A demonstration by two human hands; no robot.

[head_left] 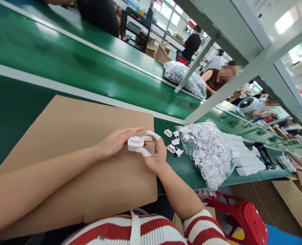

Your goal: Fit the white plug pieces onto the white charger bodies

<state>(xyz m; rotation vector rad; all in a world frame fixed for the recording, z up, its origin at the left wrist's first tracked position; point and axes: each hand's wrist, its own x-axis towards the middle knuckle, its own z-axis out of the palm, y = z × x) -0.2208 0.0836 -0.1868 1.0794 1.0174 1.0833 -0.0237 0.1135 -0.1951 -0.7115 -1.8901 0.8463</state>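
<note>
A white plug adapter [135, 144] with two metal pins pointing up is held above a cardboard sheet [89, 119]. My right hand [156, 153], with white covers on its thumb and fingertips, pinches it from the right. On the other side, my left hand [116, 142] lies along the adapter with its fingers stretched out flat; its thumb is hidden. Just right of the cardboard, several loose white plug pieces [175, 141] lie on the green table. Beyond them a clear plastic bag [209, 153] is filled with similar white pieces.
White parts in rows [250, 163] lie past the bag. A green conveyor belt [89, 64] runs behind the cardboard, with a metal frame post [217, 98] rising beside it. Another filled bag [185, 76] stands across the belt near a co-worker. A red stool [250, 217] is at lower right.
</note>
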